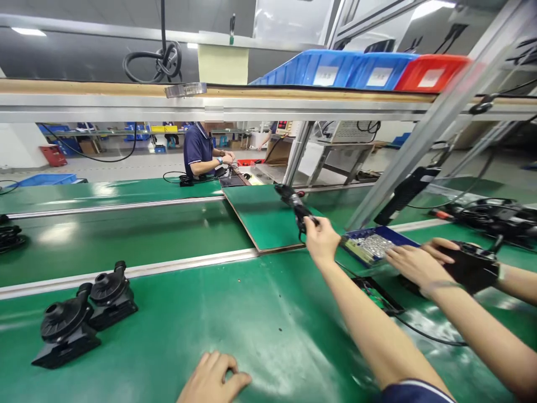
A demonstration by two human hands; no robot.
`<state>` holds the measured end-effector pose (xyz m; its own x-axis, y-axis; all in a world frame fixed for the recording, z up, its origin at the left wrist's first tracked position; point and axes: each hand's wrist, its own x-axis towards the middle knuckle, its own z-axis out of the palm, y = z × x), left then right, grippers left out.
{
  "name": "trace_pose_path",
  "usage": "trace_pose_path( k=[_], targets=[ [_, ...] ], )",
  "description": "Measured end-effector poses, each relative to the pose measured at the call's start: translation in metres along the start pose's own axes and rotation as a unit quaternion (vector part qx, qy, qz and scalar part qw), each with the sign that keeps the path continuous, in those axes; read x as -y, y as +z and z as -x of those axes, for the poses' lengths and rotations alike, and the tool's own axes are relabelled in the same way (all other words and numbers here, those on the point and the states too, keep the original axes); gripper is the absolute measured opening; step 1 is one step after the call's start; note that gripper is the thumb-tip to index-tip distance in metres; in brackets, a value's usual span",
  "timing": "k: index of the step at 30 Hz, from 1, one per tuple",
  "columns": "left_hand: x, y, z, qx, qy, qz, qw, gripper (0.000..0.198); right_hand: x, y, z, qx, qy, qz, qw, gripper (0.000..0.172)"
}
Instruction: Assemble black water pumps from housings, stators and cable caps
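My right hand point(322, 242) stretches forward, its fingers closed around a long black tool point(296, 206) that points away from me. Blur hides its exact kind. The tool is over a raised green board point(268, 218). At the bottom, my left hand point(215, 379) rests on the green bench with loosely curved fingers, thumb apart and nothing in it. Two black pumps point(65, 322) stand on the bench to its left. At the right, a co-worker's hands point(419, 266) are beside a black housing point(470, 266).
A blue tray point(364, 246) of small shiny parts lies by an aluminium post point(423, 129). A circuit board in a black case point(377, 295) trails a cable. Blue bins point(331, 70) and a red bin point(434, 73) line the overhead shelf. Another person point(199, 148) works beyond.
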<state>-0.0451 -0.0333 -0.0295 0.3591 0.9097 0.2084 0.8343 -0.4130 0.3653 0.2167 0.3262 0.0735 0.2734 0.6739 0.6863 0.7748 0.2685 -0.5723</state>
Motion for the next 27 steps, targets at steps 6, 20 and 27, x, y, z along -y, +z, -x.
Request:
trace_pose_path(
  k=[6, 20, 27],
  targets=[
    [-0.014, -0.036, -0.002, 0.094, -0.012, 0.062, 0.994, 0.047, -0.003, -0.109, 0.019, -0.237, 0.009, -0.086, 0.968, 0.064],
    [-0.018, -0.039, 0.002, 0.086, -0.027, 0.079, 0.993, 0.043, -0.009, -0.177, 0.080, -0.120, 0.009, -0.041, 0.992, 0.064],
    [-0.018, -0.039, 0.002, 0.090, -0.032, 0.074, 0.993, 0.044, -0.022, -0.141, 0.135, 0.096, -0.003, 0.024, 0.995, 0.085]
  ],
)
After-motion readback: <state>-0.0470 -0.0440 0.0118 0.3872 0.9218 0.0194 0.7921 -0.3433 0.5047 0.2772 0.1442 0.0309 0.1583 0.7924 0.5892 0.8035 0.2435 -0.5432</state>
